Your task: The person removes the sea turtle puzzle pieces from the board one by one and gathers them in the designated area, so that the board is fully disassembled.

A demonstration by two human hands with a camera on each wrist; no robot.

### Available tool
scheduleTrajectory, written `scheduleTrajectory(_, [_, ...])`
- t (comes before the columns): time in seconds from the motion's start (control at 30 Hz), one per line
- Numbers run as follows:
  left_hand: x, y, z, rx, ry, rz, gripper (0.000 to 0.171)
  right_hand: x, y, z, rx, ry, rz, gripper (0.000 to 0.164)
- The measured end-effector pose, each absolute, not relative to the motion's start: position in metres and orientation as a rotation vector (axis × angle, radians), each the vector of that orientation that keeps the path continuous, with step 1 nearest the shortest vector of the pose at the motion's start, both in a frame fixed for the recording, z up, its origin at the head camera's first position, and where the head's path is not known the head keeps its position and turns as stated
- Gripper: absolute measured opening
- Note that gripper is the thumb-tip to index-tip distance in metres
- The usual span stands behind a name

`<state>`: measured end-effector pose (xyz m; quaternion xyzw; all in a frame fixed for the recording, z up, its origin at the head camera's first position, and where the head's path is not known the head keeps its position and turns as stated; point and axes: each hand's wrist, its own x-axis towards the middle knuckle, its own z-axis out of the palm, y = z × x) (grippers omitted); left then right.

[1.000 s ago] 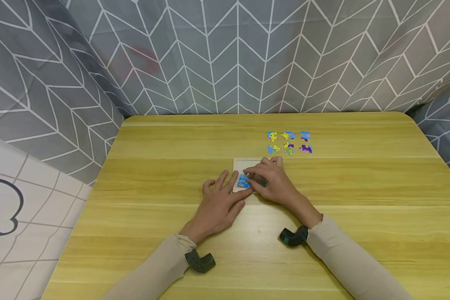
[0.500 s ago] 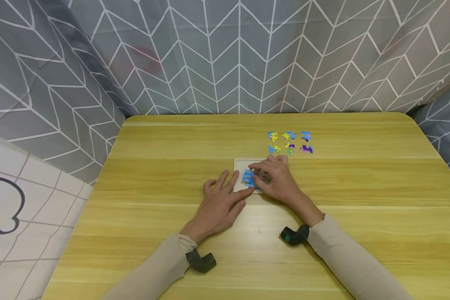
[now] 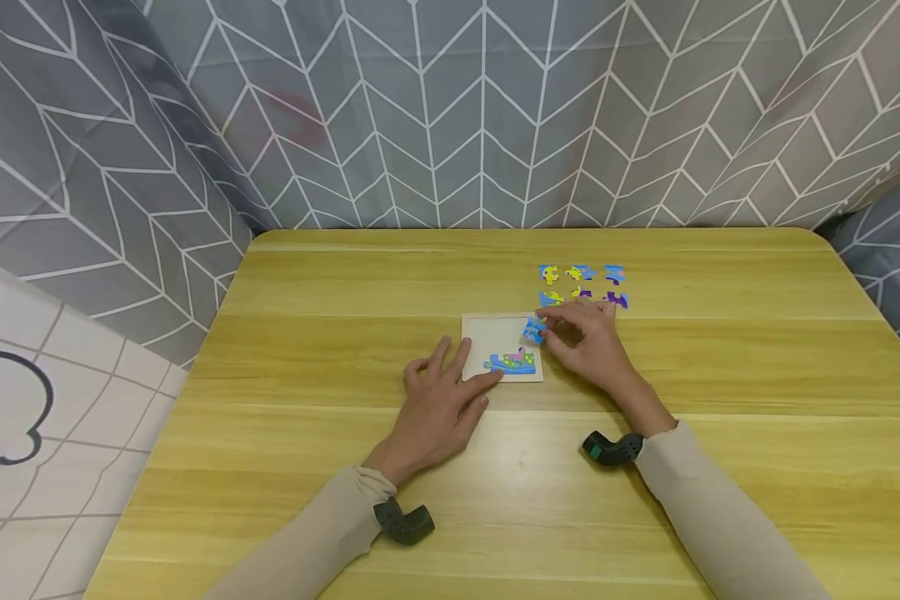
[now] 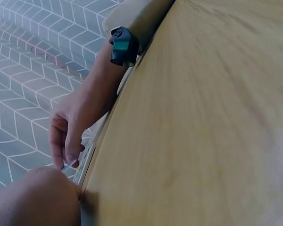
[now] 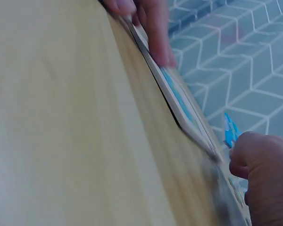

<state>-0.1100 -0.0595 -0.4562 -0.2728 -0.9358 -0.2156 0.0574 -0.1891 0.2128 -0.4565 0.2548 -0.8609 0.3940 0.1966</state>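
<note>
Head view. A grey curtain [image 3: 420,117] with white chevron lines fills the upper part of the frame; below it, a yellowish wood-grained worktop [image 3: 330,325] spans the centre. Beige sleeves [image 3: 307,533] enter from the lower left and lower right. The left hand [image 3: 435,417], left of centre, lies with its fingers spread apart, the index fingertip at the lower edge of a square pale tray [image 3: 491,332]. The right hand [image 3: 588,346], right of centre, is clamped between thumb and fingers on a puzzle section. The tray lies flat at the centre, its recess plain and pale. Loose puzzle pieces [image 3: 550,273], yellow, blue and purple, form two rows at the upper right of centre; the right hand partly covers the lower row. A joined strip [image 3: 513,365] occupies the tray's lower right: blue below, green with yellow dots and pink above, a round tab at left. The held puzzle section [image 3: 533,330], mainly blue with paler patches, is tilted over the tray's right side.
</note>
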Motion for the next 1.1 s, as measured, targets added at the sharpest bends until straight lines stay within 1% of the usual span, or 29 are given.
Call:
scheduleTrajectory(0.17, [-0.110,-0.060,-0.456,-0.708,-2.803,-0.710,0.035,-0.194,0.228,-0.457,0.718,-2.442,0.991,0.025])
scheduleTrajectory(0.3, [-0.110,-0.060,-0.456,-0.662,-2.791,-0.753,0.034,-0.196,0.236,-0.457,0.723,-2.464,0.912,0.025])
scheduleTrajectory(0.53, [-0.110,-0.060,-0.456,-0.658,-2.793,-0.754,0.034,-0.196,0.239,-0.457,0.736,-2.482,0.920,0.025])
scheduleTrajectory(0.77, [-0.110,-0.059,-0.456,-0.656,-2.804,-0.759,0.034,-0.195,0.240,-0.458,0.748,-2.512,0.989,0.029])
scheduleTrajectory(1.1, [-0.111,-0.059,-0.458,-0.667,-2.796,-0.755,0.034,-0.196,0.243,-0.459,0.765,-2.542,1.023,0.026])
